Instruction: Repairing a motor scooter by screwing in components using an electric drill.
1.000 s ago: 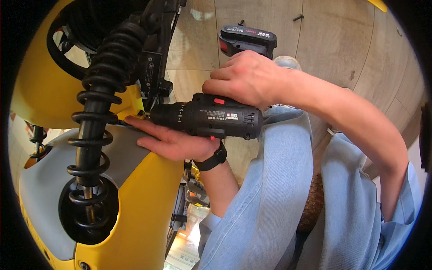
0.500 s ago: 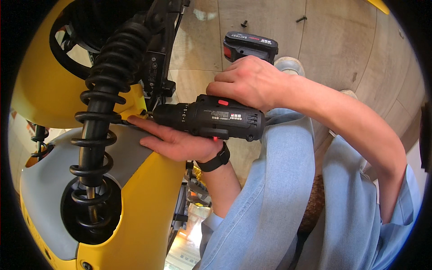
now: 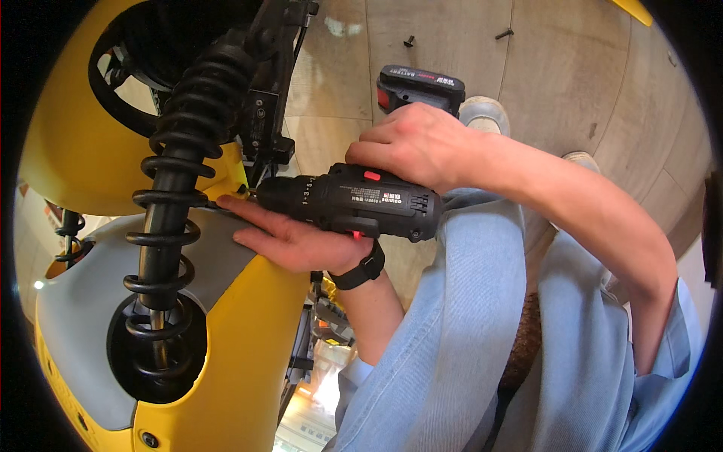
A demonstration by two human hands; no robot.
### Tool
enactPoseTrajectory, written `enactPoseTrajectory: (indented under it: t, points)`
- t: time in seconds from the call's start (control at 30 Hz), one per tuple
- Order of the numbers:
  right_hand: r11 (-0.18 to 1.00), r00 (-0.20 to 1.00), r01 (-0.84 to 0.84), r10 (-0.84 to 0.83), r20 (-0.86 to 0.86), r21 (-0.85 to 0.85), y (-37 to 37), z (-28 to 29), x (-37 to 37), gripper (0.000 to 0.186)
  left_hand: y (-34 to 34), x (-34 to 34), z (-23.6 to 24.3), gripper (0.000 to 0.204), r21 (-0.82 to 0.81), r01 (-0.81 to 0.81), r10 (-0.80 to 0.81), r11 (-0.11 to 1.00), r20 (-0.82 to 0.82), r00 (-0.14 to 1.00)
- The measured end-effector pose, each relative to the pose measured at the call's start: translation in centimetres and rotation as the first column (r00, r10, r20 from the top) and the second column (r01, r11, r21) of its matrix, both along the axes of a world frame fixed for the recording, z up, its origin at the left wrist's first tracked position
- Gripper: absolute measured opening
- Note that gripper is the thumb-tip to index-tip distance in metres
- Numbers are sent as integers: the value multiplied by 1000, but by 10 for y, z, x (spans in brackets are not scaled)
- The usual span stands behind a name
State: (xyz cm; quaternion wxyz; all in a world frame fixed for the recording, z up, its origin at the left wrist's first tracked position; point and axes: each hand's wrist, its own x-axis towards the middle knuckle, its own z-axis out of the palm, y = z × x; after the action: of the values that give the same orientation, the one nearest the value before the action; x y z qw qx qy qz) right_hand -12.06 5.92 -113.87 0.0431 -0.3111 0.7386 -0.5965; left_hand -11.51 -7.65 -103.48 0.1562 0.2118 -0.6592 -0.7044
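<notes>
My right hand (image 3: 410,147) is wrapped round a black cordless drill (image 3: 361,200), held horizontally, with its battery (image 3: 420,79) beyond my knuckles. The chuck points left at a bolt point on a yellow panel (image 3: 226,169), and a short bit shows at its nose. My left hand (image 3: 301,248) lies under the drill, fingers stretched out toward that point, palm partly hidden by the tool. Left of both hands stands a black coil-spring shock absorber (image 3: 184,151), its lower end set in a round opening in a grey panel (image 3: 83,331) with yellow bodywork beside it.
A black frame bar (image 3: 271,113) and yellow upper bodywork (image 3: 64,135) are at upper left. Screws (image 3: 504,33) lie on the wood-look floor (image 3: 565,75). My jeans-clad legs (image 3: 474,301) fill the lower right, with pale shoes (image 3: 482,113) beyond them.
My right hand and the drill's battery have moved slightly down in the picture, while the chuck stays at the same point. The whole view has shifted a little. My left hand looks unchanged.
</notes>
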Motion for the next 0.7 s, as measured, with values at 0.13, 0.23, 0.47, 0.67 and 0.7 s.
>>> enactPoseTrajectory:
  t: [0.13, 0.23, 0.47, 0.67, 0.7]
  points:
    - [1000, 999, -10, 11, 40, -24, -2, -1, 1, 33, 0, -1, 1, 66, -30, 34, -34, 999, -2, 999]
    - [999, 998, -40, 40, 52, -7, -1, -3, -1, 36, 1, -1, 0, 65, -54, 24, -23, 998, 11, 1000]
    - [999, 998, -54, 54, 10, 1, -3, -4, -4, 40, 2, 3, -6, 68, -269, 45, -44, 962, 9, 999]
    - [996, 994, -14, 23, -107, 85, -1, -3, -7, 33, 8, 6, 0, 87, -346, 6, 59, 938, 176, 983]
    - [995, 991, 7, 6, -135, 96, -1, -3, -8, 31, 11, 6, 1, 92, -289, 6, 53, 957, 196, 979]
